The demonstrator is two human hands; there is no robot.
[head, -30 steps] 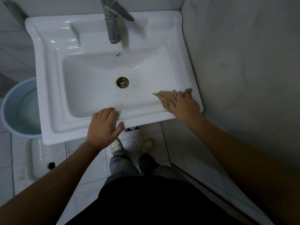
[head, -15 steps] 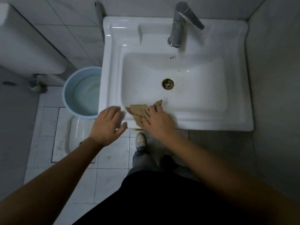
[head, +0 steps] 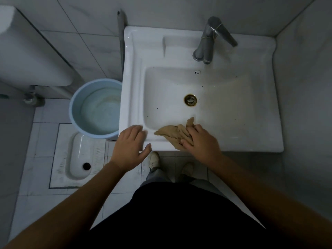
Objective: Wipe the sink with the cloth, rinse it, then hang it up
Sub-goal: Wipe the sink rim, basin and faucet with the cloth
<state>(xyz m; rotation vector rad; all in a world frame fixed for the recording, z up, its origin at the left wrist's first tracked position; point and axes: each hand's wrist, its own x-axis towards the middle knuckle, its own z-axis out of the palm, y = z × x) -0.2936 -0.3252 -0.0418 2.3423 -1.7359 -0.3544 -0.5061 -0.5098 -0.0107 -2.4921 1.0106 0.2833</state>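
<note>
The cloth [head: 172, 134] is a thin tan rag, crumpled and draped over the front rim of the sink [head: 251, 141]. Part of it lies under the right hand [head: 201, 142] and a loose tail trails out to the left of those fingers. One corner pokes up just beyond the fingertips, toward the drain [head: 190, 100]. The right fingers are curled down over the bunched cloth with the thumb laid across it, holding it against the porcelain.

The left hand [head: 131, 146] holds nothing. Its fingers are straight and spread, and their tips are at the front left corner of the rim; whether they actually touch it I cannot tell.

The cloth looks light, limp and easy to wad, so it should follow the basin's curves but will slide and fold on glazed porcelain unless pressed flat. Once wet it will likely get heavier and drip. The best hold seems to be the thick bunched middle under the palm, gathering in the loose tail left of the fingers so it does not drag. For rinsing, the tap [head: 208, 42] stands well beyond the fingers at the back. Dark specks dot the basin ahead of them.
</note>
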